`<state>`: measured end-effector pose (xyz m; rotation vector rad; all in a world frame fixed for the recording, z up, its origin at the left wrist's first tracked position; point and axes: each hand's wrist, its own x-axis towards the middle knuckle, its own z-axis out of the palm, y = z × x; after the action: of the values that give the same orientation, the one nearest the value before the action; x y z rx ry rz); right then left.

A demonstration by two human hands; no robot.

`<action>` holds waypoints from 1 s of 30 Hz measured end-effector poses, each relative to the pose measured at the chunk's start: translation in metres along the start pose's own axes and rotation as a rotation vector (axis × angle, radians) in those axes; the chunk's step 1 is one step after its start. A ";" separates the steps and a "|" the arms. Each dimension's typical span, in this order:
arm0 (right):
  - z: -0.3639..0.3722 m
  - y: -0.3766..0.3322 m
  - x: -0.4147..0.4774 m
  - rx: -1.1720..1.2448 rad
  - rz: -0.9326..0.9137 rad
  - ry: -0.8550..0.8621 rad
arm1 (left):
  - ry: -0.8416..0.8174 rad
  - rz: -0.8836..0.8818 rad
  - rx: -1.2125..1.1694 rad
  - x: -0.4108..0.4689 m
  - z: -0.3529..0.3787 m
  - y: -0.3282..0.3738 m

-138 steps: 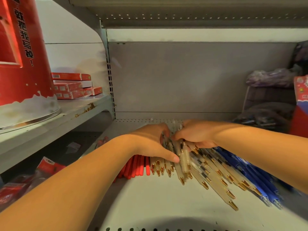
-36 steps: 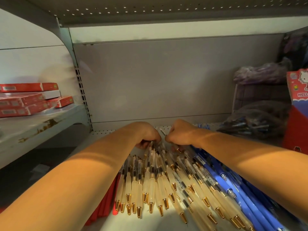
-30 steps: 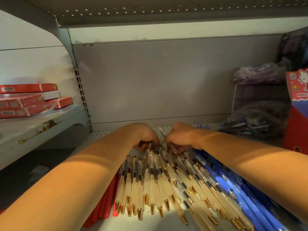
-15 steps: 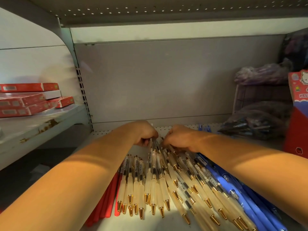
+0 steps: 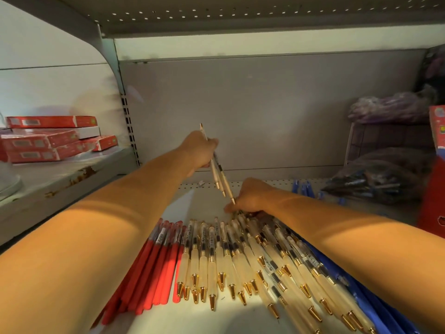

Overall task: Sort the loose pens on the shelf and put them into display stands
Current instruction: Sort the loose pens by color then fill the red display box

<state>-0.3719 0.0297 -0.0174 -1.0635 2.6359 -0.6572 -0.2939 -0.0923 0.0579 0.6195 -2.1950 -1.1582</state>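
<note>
A fan of cream pens with gold tips (image 5: 243,259) lies on the white shelf (image 5: 192,317). Red pens (image 5: 156,263) lie to their left and blue pens (image 5: 375,307) to their right. My left hand (image 5: 199,150) is raised above the shelf and grips two or three cream pens (image 5: 220,175), tips slanting down to the right. Lower down, my right hand (image 5: 250,196) rests on the far ends of the cream pens in the fan, fingers curled over them; whether it grips any is hidden.
Red flat boxes (image 5: 50,138) are stacked on a lower side shelf at left. Bagged pens (image 5: 366,184) and a wire basket (image 5: 385,141) sit at back right, with a red carton (image 5: 433,189) at the right edge. An upper shelf hangs overhead.
My left hand has lifted off the fan with a few cream pens and risen toward the back wall. The right hand stays at the far ends of the pens. Red pens now show.
</note>
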 end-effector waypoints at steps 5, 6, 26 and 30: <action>0.000 -0.010 0.006 0.066 0.029 -0.008 | -0.091 -0.068 -0.097 -0.017 -0.015 0.012; 0.001 -0.013 0.007 0.048 0.030 -0.013 | -0.165 -0.118 -0.087 -0.024 -0.018 0.013; 0.014 -0.036 0.001 -0.148 0.012 -0.031 | -0.262 -0.315 0.287 -0.102 -0.007 -0.020; 0.015 -0.036 0.002 -0.170 0.001 0.016 | -0.289 -0.311 0.345 -0.107 -0.008 -0.018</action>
<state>-0.3462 0.0003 -0.0131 -1.1053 2.7460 -0.4498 -0.2088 -0.0386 0.0171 1.0235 -2.6457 -1.0783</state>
